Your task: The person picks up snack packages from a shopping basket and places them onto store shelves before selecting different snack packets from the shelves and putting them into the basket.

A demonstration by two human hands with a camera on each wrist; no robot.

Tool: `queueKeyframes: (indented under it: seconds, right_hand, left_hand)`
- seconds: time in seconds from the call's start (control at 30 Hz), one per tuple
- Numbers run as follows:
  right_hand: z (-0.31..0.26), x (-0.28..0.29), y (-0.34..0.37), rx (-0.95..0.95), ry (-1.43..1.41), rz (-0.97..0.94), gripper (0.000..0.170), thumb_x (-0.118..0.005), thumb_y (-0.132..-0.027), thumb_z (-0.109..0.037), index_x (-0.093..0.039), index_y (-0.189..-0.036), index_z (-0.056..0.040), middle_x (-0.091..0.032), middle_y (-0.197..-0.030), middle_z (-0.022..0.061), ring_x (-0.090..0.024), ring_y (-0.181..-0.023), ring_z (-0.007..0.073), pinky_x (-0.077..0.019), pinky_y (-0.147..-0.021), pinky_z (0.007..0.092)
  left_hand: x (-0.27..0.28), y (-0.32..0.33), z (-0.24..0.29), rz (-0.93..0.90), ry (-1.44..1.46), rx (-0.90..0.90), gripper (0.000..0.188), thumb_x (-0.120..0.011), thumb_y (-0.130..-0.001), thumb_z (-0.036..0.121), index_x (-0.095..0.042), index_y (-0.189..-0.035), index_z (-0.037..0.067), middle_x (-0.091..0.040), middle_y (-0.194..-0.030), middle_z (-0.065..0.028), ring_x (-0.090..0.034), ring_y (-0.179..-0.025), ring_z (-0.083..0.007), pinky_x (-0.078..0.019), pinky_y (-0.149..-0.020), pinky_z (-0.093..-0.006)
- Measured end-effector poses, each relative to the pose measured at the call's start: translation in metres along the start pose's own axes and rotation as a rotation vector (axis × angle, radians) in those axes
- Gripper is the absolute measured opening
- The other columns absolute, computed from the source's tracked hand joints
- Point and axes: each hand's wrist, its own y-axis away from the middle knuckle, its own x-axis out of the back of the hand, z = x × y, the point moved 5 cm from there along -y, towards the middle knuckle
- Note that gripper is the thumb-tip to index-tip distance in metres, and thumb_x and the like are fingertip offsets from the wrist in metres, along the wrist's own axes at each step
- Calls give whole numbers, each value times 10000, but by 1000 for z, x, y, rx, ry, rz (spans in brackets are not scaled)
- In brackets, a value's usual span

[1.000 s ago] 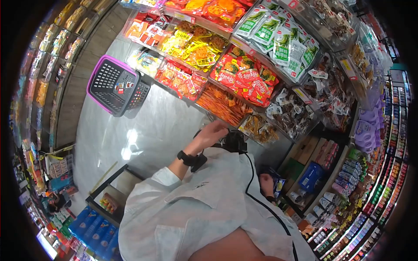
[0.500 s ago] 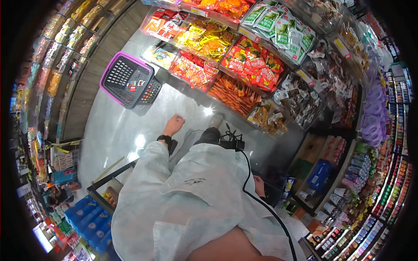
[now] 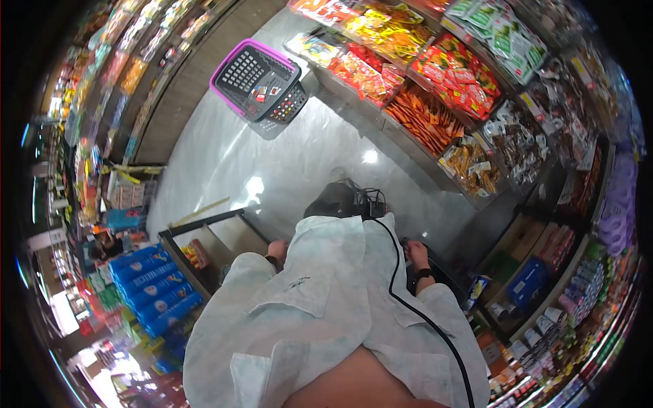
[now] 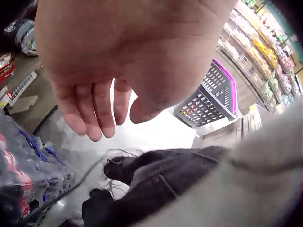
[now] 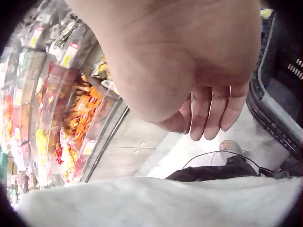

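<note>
My left hand hangs beside my left hip in the head view, partly covered by the pale sleeve. In the left wrist view its loosely bent fingers hold nothing. On the other side, my right hand hangs by my right thigh, close to a dark crate-like container. Its fingers are relaxed in the right wrist view, with nothing between them. A grey shopping basket with a purple rim stands on the floor ahead, some small packets inside.
Bins of bagged snacks line the front right. Blue bottle-like packs stand left, behind a low dark-framed stand. A black cable runs down my shirt. Shelves rise at the far left.
My left hand has dropped from in front of my body back to my left side. My right hand shows more beside my thigh. The basket and snack bins have shifted up and right in view.
</note>
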Motion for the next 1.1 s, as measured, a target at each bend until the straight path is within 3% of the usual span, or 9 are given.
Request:
queueKeyframes:
  seconds: [0.1, 0.2, 0.23, 0.37, 0.53, 0.6, 0.77, 0.97, 1.1]
  right_hand:
    - [-18, -13, -42, 68, 67, -70, 185, -581, -984, -186, -673, -1098, -72, -691, -890, 25, -642, -730, 147, -505, -624, 271]
    - [-67, -34, -26, 111, 239, 1, 228, -568, -994, -208, -672, -1147, -74, -692, -930, 32, -651, -774, 147, -511, -646, 272]
    - [-86, -46, -12, 111, 267, 23, 236, -568, -994, -209, -669, -1159, -74, -691, -943, 40, -653, -789, 144, -513, -660, 271]
    - [-96, -77, -10, 71, 315, 91, 234, -582, -987, -213, -672, -1151, -73, -692, -950, 49, -657, -802, 147, -514, -668, 274]
    - [-78, -146, -2, -22, 270, 26, 224, -611, -974, -213, -671, -1131, -65, -689, -915, 51, -651, -733, 149, -498, -586, 277]
    - [-88, -191, 21, -25, 257, 106, 195, -620, -971, -205, -667, -1096, -63, -679, -866, 47, -621, -646, 140, -467, -519, 269]
    - [-103, -238, -11, -12, 335, -24, 228, -612, -981, -210, -668, -1136, -52, -705, -936, 59, -662, -758, 145, -508, -601, 265]
    - [-158, -321, -27, 139, 296, 80, 198, -622, -983, -210, -653, -1125, -75, -685, -903, 43, -626, -693, 128, -480, -558, 265]
    - [-174, -375, -36, 79, 298, 43, 211, -606, -985, -201, -647, -1145, -69, -685, -904, 40, -623, -691, 126, -481, -563, 258]
  left_hand:
    - [-15, -20, -2, 104, 132, -196, 358, -621, -902, 335, -720, -1023, 13, -727, -1021, -238, -681, -1019, -416, -521, -901, -494]
    - [3, -13, 6, 319, 798, -42, 390, -683, -881, 352, -719, -1037, -5, -726, -1043, -246, -697, -1004, -385, -520, -888, -457]
    - [-55, -59, -44, 338, 738, 55, 409, -747, -847, 339, -723, -1054, -13, -734, -1024, -242, -712, -978, -340, -524, -852, -423]
    - [-18, -25, -68, 217, 1078, 318, 338, -737, -857, 270, -730, -1010, -32, -747, -894, -156, -713, -859, -280, -546, -746, -406]
    - [-50, -54, -172, 98, 1490, 157, 166, -672, -888, 191, -689, -897, 25, -649, -710, -64, -623, -590, -188, -494, -517, -339]
    - [-68, -64, -205, -22, 2208, 205, 117, -658, -894, 174, -674, -892, 58, -633, -700, -52, -608, -574, -185, -494, -510, -335]
    - [4, -48, -277, 76, 1754, 656, 231, -594, -966, 196, -596, -1149, 55, -672, -883, -96, -655, -704, -208, -535, -571, -329]
    - [89, -57, -324, 204, 1718, 643, 246, -601, -979, 198, -579, -1194, 80, -685, -1011, -99, -682, -828, -206, -579, -677, -339]
    - [104, -75, -326, 187, 1804, 667, 194, -613, -966, 176, -601, -1114, 50, -668, -884, -89, -645, -692, -190, -522, -562, -304]
